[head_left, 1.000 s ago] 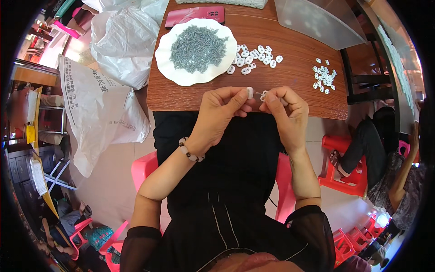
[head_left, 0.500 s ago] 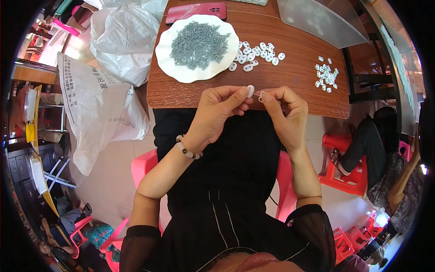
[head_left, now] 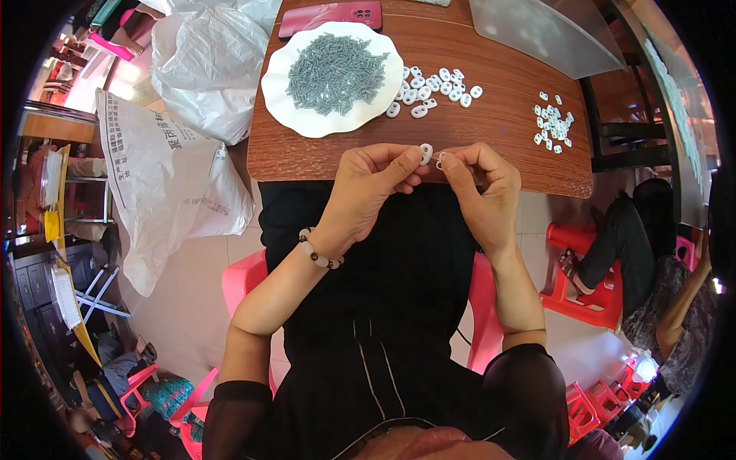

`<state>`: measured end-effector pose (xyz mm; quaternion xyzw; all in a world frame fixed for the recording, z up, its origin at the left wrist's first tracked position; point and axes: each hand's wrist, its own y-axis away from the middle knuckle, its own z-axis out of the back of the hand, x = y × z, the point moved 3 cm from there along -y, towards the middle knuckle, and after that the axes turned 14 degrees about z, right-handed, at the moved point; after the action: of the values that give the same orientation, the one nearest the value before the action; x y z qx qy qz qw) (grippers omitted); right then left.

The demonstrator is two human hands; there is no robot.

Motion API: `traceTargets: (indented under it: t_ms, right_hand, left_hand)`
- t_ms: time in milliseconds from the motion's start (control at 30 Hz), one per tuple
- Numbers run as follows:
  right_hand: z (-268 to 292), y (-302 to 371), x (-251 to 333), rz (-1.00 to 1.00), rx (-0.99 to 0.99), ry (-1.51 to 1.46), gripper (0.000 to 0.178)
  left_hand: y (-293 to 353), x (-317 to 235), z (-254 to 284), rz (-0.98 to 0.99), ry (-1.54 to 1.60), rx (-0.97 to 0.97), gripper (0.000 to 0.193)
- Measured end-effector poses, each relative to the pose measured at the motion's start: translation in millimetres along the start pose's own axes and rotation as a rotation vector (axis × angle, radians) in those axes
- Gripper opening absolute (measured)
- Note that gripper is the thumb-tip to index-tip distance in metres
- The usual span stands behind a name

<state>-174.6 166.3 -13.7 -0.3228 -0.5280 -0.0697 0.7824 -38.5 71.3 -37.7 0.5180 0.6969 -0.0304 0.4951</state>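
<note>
Over the table's near edge, my left hand pinches a white oval plastic piece with holes between thumb and forefinger. Close to its right, my right hand is closed on a small white looped piece, with a thin pin-like part pointing toward the oval piece. The two pieces are slightly apart or just touching; I cannot tell which. Beyond my hands lies a group of loose white oval pieces. A scalloped white plate holds a heap of small grey-green pins.
Smaller white pieces lie at the right of the brown wooden table. A red phone sits behind the plate, and a translucent panel stands at the far right. White sacks rest left of the table. Someone sits near a red stool.
The oval piece has turned slightly, so a hole faces more toward me. Both hands stay almost in the same place, still holding their pieces.
</note>
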Motion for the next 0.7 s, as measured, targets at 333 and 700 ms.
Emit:
traceTargets:
  t_ms: [333, 700]
  right_hand:
    - [-5.8, 2.0, 2.1, 0.013, 0.0, -0.062, 0.009]
    - [-6.5, 0.5, 2.7, -0.066, 0.125, -0.242, 0.016]
  left_hand:
    - [3.3, -3.6, -5.1, -0.169, -0.201, -0.106, 0.022]
    - [16.4, -26.1, -2.6, -0.141, -0.389, -0.072, 0.021]
